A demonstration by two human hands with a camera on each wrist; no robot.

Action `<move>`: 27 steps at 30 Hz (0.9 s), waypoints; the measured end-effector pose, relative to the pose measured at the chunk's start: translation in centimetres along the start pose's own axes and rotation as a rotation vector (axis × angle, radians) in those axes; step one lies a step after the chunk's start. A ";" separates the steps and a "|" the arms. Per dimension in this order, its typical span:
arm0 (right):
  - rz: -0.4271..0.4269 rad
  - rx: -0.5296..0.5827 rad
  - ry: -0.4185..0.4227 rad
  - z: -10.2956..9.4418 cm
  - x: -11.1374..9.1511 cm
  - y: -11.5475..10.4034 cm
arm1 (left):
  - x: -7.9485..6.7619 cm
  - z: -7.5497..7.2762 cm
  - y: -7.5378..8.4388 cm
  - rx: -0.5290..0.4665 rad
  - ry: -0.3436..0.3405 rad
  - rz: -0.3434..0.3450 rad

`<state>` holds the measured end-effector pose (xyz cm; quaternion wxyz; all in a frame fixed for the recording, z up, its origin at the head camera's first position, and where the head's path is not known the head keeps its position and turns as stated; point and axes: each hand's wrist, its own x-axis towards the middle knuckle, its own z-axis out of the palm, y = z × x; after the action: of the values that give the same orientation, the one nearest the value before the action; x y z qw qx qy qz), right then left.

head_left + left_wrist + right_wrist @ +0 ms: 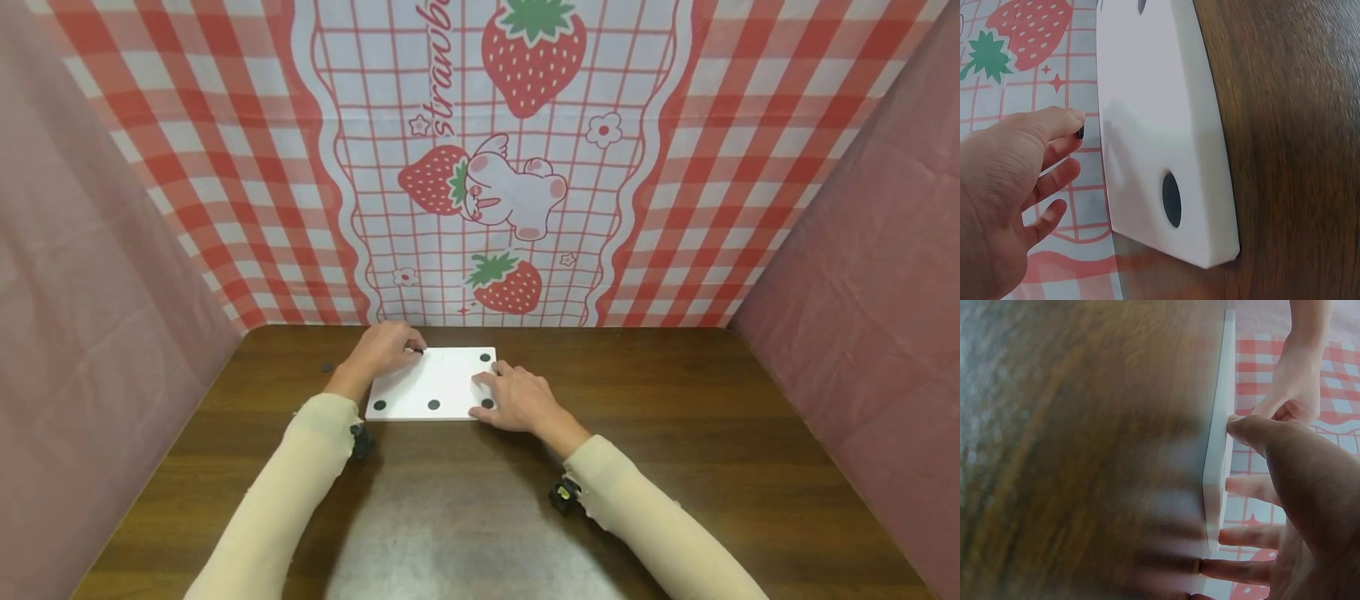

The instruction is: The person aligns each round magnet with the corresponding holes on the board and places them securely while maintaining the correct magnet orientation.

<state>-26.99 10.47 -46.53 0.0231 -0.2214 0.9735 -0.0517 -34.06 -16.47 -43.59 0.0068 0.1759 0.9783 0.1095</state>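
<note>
A flat white board [431, 379] lies on the table, with black discs at its near-left corner [379, 405], near middle [433, 405] and right end [485, 357]. My left hand [386, 346] is over its far-left part. Between thumb and index finger it pinches a small black disc [1080, 132], mostly covered by the fingertips; the other fingers are loosely bent. My right hand [519, 398] rests on the board's right end with fingers spread, the thumb [1244, 428] at the near edge. Some fingertips reach past the board onto the table.
Another small dark disc [327, 367] lies on the wooden table [450, 517], left of my left wrist. A red checked strawberry cloth [517, 192] hangs behind the table. Pink curtains [870, 275] stand at both sides.
</note>
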 end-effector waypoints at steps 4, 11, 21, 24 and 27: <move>-0.002 0.008 0.005 0.0 0.0 0.0 | 0.4 0.3 0.2 0.001 0.001 0.023; 0.001 0.001 0.008 0.1 0.0 0.0 | 1.0 0.7 0.7 0.008 -0.019 0.041; 0.010 -0.007 0.001 0.2 0.1 0.1 | 1.6 1.1 1.6 0.025 -0.025 0.043; 0.009 -0.006 0.001 0.2 0.1 0.1 | 1.8 1.3 1.6 0.021 -0.016 0.047; 0.011 -0.002 -0.002 0.2 0.1 0.1 | 1.9 1.4 1.5 0.007 -0.013 0.053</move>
<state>-27.11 10.49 -46.70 0.0240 -0.2161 0.9748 -0.0504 -35.30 -14.13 -44.63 0.0097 0.2027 0.9735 0.1051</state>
